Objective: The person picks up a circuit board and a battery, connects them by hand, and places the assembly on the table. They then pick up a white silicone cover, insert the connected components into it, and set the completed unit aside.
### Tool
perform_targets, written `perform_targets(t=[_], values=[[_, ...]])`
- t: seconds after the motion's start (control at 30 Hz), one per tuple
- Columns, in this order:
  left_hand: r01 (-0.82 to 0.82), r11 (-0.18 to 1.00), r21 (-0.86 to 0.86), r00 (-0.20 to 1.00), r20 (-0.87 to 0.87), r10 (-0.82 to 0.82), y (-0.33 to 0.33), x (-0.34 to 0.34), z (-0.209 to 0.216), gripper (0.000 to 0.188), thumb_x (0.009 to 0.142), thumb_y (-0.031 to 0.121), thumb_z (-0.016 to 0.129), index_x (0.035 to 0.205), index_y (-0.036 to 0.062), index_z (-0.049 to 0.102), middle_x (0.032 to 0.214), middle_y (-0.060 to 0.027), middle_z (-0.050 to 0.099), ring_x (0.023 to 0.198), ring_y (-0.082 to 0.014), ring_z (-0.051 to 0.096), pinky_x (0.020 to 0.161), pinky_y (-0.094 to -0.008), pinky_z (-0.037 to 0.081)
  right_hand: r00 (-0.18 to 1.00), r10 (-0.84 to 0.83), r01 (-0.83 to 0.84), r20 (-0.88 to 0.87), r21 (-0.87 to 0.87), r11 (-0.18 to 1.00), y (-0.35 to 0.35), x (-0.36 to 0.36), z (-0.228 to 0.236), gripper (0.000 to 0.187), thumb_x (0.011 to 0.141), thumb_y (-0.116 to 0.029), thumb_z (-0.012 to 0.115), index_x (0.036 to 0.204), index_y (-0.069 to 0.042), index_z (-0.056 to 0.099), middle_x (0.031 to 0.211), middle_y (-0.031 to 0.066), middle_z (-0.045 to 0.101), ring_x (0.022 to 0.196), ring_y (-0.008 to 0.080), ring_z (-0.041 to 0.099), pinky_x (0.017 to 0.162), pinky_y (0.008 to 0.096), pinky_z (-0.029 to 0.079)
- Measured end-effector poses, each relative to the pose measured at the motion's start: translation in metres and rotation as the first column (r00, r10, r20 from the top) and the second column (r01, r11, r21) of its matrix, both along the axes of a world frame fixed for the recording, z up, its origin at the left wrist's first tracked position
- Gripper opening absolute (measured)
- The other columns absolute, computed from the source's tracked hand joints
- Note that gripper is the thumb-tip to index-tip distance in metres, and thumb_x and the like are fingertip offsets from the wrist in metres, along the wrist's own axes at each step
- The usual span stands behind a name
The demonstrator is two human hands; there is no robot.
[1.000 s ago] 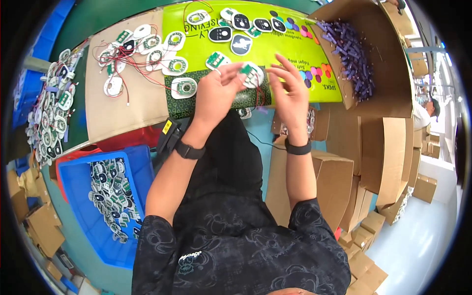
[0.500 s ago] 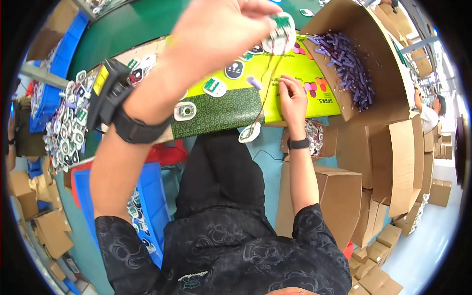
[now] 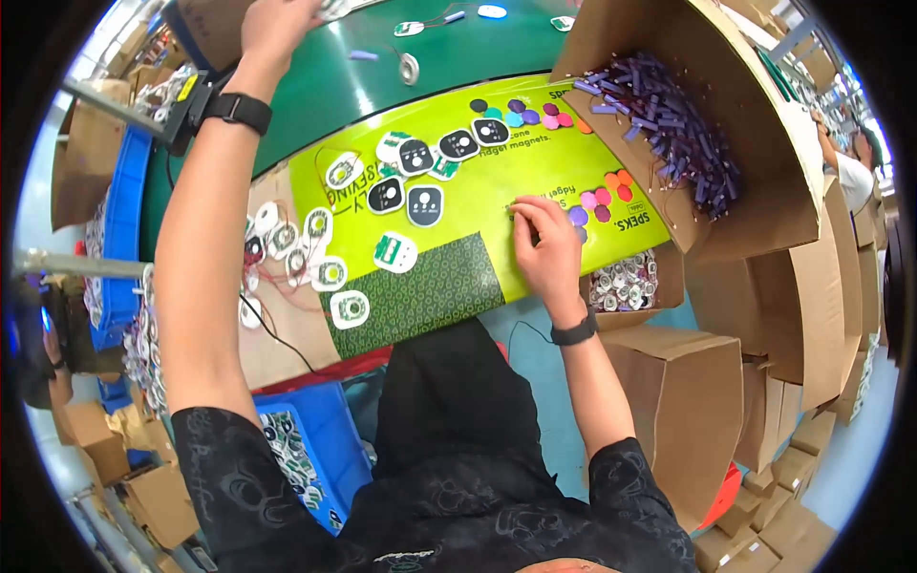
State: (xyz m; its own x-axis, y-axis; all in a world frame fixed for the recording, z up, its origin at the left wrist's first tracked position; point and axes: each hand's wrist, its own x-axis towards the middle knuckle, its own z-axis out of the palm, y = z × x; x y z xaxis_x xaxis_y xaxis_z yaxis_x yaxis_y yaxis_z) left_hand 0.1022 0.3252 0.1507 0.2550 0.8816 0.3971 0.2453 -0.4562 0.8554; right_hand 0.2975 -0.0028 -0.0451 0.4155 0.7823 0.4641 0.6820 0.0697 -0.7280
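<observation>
My left hand (image 3: 277,31) reaches to the far edge of the view over the green work surface (image 3: 315,86); its fingers close on a white housing (image 3: 332,10), partly cut off by the frame edge. Near it are a purple cylindrical cell (image 3: 363,55) and a white ring-shaped part (image 3: 409,69). My right hand (image 3: 549,250) hovers over the yellow-green printed mat (image 3: 468,205), fingers curled together; what they hold, if anything, is hidden. Left of it lie several dark-faced round-cornered panels (image 3: 424,204) and a white piece with a green circuit board (image 3: 394,252).
A cardboard box of purple cells with wires (image 3: 659,124) stands at the right. White wired parts (image 3: 296,258) cluster on the mat's left. A blue bin (image 3: 325,430) with parts sits below the table, and cartons (image 3: 669,382) stand at lower right. A lit part (image 3: 492,11) glows far back.
My left hand has moved far left and away, carrying the white housing from above the mat. The wired parts that hung below it have left the near edge. My right hand stays curled near the mat.
</observation>
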Motion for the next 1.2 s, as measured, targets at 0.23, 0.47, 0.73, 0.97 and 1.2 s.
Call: perform_targets(t=[0.23,0.47,0.73,0.97,1.2], values=[[-0.336,0.917,-0.216,0.935,0.042,0.352,0.101,-0.056,-0.095,0.030,0.090,0.005,0.066,0.118,-0.0002,0.072,0.106,-0.0107,0.074,0.088,-0.0159,0.073,0.073,-0.0272,0.062,1.000,0.021,-0.021,-0.002,-0.015,1.000,0.004,-0.003,0.002,0.011,0.085,-0.002,0.068,0.096,-0.002,0.070,0.102,0.0106,0.069,0.093,0.0310,0.068,0.078,0.0395,0.056],[-0.421,0.881,-0.217,0.900,0.024,0.436,0.110,-0.076,-0.123,0.028,0.090,0.003,0.067,0.118,-0.0013,0.072,0.108,-0.0105,0.073,0.088,-0.0153,0.072,0.074,-0.0262,0.063,0.998,0.020,-0.019,0.064,-0.022,1.000,0.005,-0.002,0.006,0.010,0.083,-0.001,0.068,0.093,-0.002,0.069,0.101,0.0090,0.068,0.092,0.0296,0.066,0.077,0.0390,0.055],[-0.308,0.854,-0.419,0.907,0.143,0.397,0.096,-0.096,-0.141,0.033,0.092,-0.001,0.064,0.124,-0.0084,0.063,0.113,-0.0147,0.069,0.093,-0.0203,0.072,0.077,-0.0288,0.064,0.994,0.021,-0.018,0.106,-0.028,0.999,0.006,-0.003,0.008,0.010,0.083,-0.001,0.069,0.093,-0.003,0.069,0.101,0.0076,0.068,0.092,0.0288,0.066,0.076,0.0384,0.055],[-0.178,0.818,-0.547,0.927,0.185,0.326,0.103,-0.136,-0.156,0.043,0.095,0.011,0.065,0.133,-0.0077,0.057,0.119,-0.0186,0.067,0.107,-0.0297,0.068,0.095,-0.0407,0.057,0.993,0.033,-0.032,0.111,-0.010,0.999,0.006,-0.010,0.010,0.009,0.084,-0.002,0.069,0.093,-0.004,0.070,0.101,0.0078,0.068,0.093,0.0290,0.066,0.077,0.0383,0.055],[-0.239,0.961,0.136,0.738,-0.618,0.271,0.054,-0.129,-0.137,0.052,0.090,0.034,0.068,0.126,-0.0038,0.064,0.126,-0.0222,0.067,0.112,-0.0355,0.067,0.098,-0.0388,0.051,0.990,0.029,-0.027,0.136,-0.016,1.000,0.007,-0.009,0.006,0.009,0.085,-0.003,0.068,0.094,-0.003,0.070,0.101,0.0101,0.069,0.095,0.0307,0.066,0.082,0.0389,0.054]])
